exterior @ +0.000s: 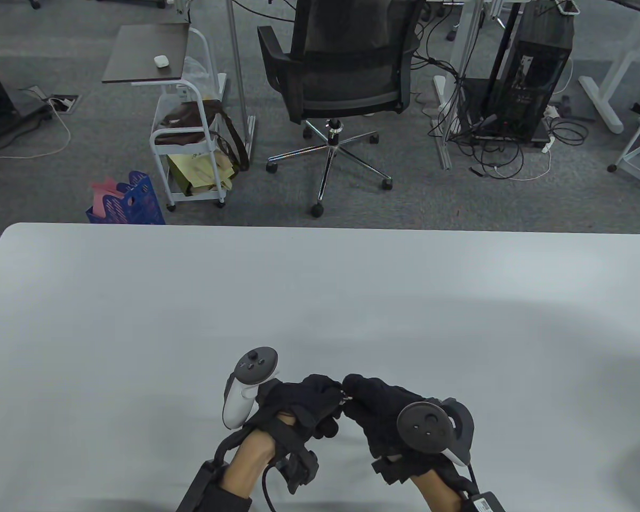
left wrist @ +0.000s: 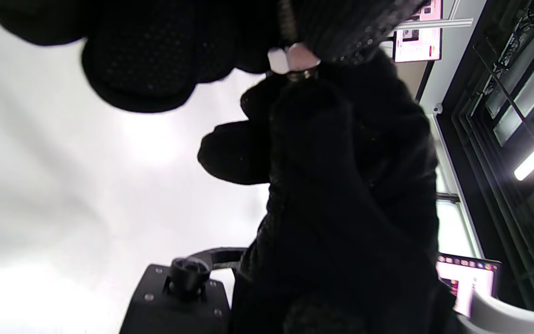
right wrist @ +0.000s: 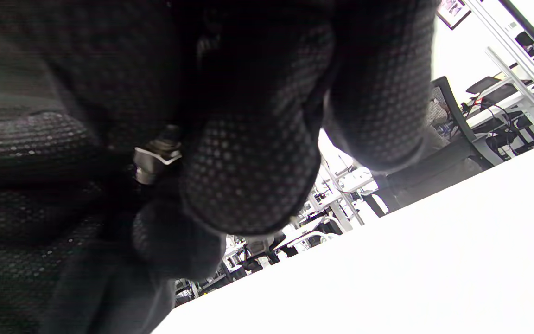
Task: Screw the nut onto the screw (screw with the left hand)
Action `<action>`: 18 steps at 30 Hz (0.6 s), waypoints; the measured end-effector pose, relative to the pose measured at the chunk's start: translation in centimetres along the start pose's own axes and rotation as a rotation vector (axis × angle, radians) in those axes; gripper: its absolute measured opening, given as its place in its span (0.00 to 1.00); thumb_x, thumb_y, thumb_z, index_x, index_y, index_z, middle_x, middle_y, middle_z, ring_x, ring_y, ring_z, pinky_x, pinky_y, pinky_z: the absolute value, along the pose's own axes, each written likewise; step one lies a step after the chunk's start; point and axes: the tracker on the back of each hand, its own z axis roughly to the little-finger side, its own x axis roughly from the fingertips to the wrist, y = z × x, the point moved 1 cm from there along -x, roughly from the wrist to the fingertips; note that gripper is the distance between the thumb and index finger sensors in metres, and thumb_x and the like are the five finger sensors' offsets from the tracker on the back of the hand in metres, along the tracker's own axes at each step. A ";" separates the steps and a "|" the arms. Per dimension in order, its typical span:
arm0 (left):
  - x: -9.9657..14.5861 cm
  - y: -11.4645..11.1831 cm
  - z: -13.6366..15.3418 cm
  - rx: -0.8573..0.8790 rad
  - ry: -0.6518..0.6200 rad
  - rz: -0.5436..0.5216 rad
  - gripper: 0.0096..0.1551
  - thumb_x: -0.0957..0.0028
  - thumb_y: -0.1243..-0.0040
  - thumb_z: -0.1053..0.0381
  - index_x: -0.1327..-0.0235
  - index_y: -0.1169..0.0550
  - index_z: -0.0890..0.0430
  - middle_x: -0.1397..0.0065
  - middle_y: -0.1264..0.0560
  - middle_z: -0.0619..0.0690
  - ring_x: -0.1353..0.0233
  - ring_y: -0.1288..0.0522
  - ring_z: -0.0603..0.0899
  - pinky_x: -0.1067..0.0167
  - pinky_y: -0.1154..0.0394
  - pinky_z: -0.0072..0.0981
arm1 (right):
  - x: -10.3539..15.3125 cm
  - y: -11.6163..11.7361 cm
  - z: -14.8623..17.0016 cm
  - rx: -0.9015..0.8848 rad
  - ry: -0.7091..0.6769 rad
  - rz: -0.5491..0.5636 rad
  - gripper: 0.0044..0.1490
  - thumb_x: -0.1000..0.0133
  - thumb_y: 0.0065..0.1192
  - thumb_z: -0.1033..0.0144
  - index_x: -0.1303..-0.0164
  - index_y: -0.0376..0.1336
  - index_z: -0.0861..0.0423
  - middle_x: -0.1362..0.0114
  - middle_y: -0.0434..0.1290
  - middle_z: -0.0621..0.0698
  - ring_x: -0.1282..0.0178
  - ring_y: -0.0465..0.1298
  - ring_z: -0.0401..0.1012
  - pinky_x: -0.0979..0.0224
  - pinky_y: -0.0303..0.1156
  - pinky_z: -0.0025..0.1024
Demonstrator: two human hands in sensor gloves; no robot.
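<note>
Your two hands meet above the near middle of the white tabletop (exterior: 320, 298), fingertips together and lifted off its surface. Your left hand (exterior: 298, 405) comes in from the lower left with a white tracker (exterior: 248, 386) strapped to its back, and your right hand (exterior: 384, 410) comes in from the lower right under a dark round tracker (exterior: 426, 421).

Between the fingertips, in the table view, you can just make out a small glint of metal, too small there to tell apart. The left wrist view shows it better: a pale six-sided nut (left wrist: 290, 58) sits pinched at the tips of your gloved fingers (left wrist: 341, 28), with a dark threaded screw (left wrist: 287, 21) running up out of it and a short stub showing just below. So the nut is on the screw, held in the air between both hands.

The right wrist view gives the other side: the nut (right wrist: 153, 160) shows as a silver hexagon wedged between dotted glove fingertips (right wrist: 248, 181), the screw's threaded end (right wrist: 169, 134) poking out of it. Both hands are closed in a pinch on this one small assembly. Which hand's fingers grip the nut and which the screw, you cannot tell from these views, as the black gloves overlap.
</note>
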 end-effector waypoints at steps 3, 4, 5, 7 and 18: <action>0.1 0.1 0.3 -0.004 0.015 -0.049 0.37 0.52 0.43 0.43 0.35 0.30 0.64 0.39 0.27 0.69 0.53 0.21 0.68 0.51 0.29 0.62 | 0.0 0.1 0.1 -0.002 0.002 -0.010 0.30 0.60 0.76 0.55 0.48 0.71 0.49 0.49 0.85 0.46 0.67 0.91 0.32 0.48 0.87 0.41; 0.1 0.2 0.4 -0.017 0.026 -0.069 0.37 0.52 0.43 0.42 0.37 0.28 0.65 0.40 0.26 0.69 0.54 0.20 0.69 0.52 0.29 0.62 | 0.0 0.2 0.2 -0.007 0.006 -0.019 0.30 0.60 0.76 0.55 0.48 0.71 0.49 0.49 0.85 0.46 0.67 0.91 0.32 0.48 0.87 0.41; 0.0 0.2 0.4 -0.022 0.028 -0.069 0.35 0.52 0.42 0.43 0.41 0.25 0.65 0.42 0.24 0.70 0.56 0.20 0.70 0.53 0.28 0.63 | 0.0 0.2 0.2 -0.007 0.007 -0.019 0.30 0.60 0.76 0.55 0.47 0.71 0.49 0.49 0.85 0.46 0.67 0.91 0.32 0.48 0.87 0.41; 0.0 0.1 0.2 -0.014 0.017 -0.049 0.31 0.52 0.41 0.46 0.43 0.24 0.66 0.44 0.23 0.69 0.57 0.20 0.69 0.54 0.28 0.63 | 0.0 0.2 0.2 -0.012 0.014 -0.017 0.31 0.60 0.75 0.55 0.47 0.71 0.49 0.49 0.85 0.46 0.67 0.91 0.32 0.48 0.87 0.41; 0.1 0.2 -0.1 -0.043 0.009 -0.052 0.32 0.52 0.40 0.46 0.43 0.24 0.66 0.44 0.22 0.69 0.57 0.19 0.69 0.54 0.28 0.63 | 0.0 0.1 0.1 -0.016 0.011 -0.014 0.30 0.60 0.76 0.55 0.48 0.71 0.50 0.50 0.85 0.46 0.67 0.91 0.32 0.49 0.88 0.42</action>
